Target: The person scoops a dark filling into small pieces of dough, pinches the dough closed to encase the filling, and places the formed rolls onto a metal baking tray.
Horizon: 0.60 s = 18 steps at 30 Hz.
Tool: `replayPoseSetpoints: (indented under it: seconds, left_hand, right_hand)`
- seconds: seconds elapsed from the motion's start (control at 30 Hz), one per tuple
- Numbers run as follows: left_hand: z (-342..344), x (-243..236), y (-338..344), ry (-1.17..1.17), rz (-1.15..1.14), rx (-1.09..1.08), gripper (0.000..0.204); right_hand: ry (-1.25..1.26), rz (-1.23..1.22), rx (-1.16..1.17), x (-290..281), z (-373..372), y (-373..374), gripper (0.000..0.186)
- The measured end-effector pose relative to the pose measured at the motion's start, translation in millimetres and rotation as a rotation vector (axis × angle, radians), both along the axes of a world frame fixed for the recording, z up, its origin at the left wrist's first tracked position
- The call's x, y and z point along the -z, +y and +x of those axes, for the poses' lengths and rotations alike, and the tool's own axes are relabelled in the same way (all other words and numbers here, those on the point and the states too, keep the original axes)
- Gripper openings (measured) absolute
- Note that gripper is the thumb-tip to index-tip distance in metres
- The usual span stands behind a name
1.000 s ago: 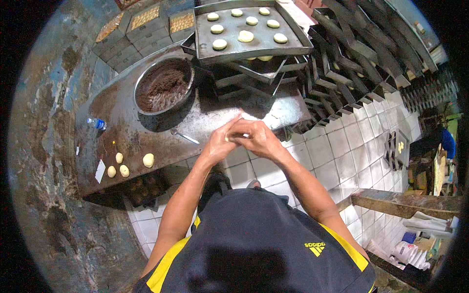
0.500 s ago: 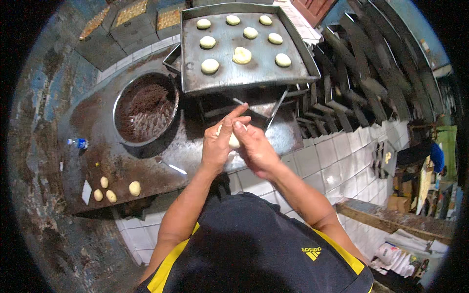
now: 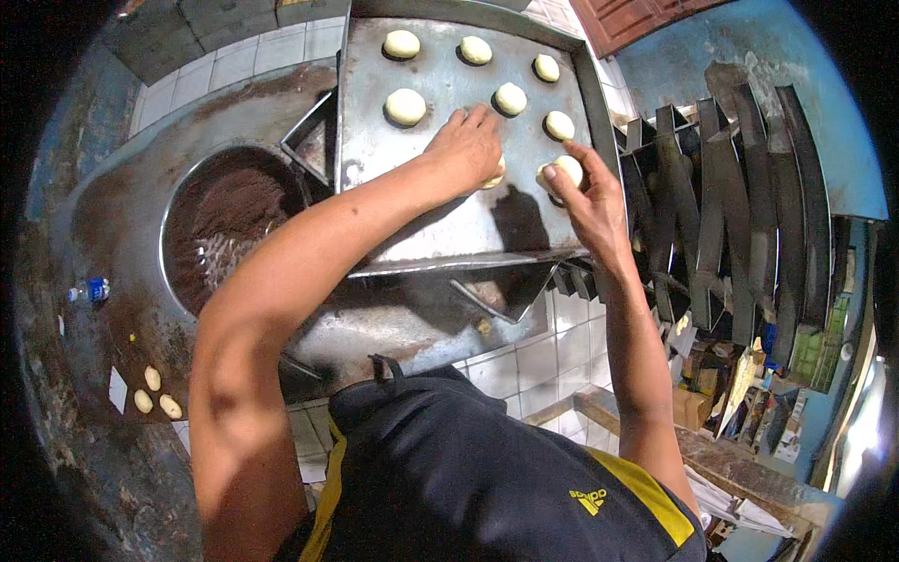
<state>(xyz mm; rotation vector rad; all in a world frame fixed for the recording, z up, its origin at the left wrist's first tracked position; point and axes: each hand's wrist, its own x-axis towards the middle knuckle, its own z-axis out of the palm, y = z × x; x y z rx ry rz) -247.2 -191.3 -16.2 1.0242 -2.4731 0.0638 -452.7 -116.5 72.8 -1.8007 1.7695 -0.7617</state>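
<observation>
A metal baking tray [image 3: 440, 215] lies ahead of me with several pale round dough pieces [image 3: 405, 106] in rows. My left hand [image 3: 466, 148] presses palm down on a dough piece at the tray's middle; only that piece's edge [image 3: 496, 175] shows. My right hand [image 3: 585, 195] pinches another dough piece [image 3: 565, 170] at the tray's right side, just above the metal. Both arms reach forward over the worktop.
A round metal bowl of dark brown filling [image 3: 223, 223] stands left of the tray. Three small dough balls [image 3: 153, 393] and a small blue-capped bottle [image 3: 89, 291] lie at the far left of the worktop. Stacked dark empty trays [image 3: 740, 197] stand to the right. White tiles face the counter below.
My hands were joined over the worktop, working something between them. They have since reached forward and parted over the tray, each on its own dough piece. My view has moved closer to the tray.
</observation>
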Motion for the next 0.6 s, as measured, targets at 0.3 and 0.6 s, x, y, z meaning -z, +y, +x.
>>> replayPoseSetpoints:
  seconds: [0.3,0.6]
  left_hand:
    - [97,-87,-5,1.113,0.853,-0.102,0.046]
    - [152,-77,117,1.807,1.111,-0.179,0.042]
  right_hand:
    - [0.6,-0.046,-0.598,50,19,-29,0.064]
    - [0.727,-0.107,-0.86,75,42,-41,0.066]
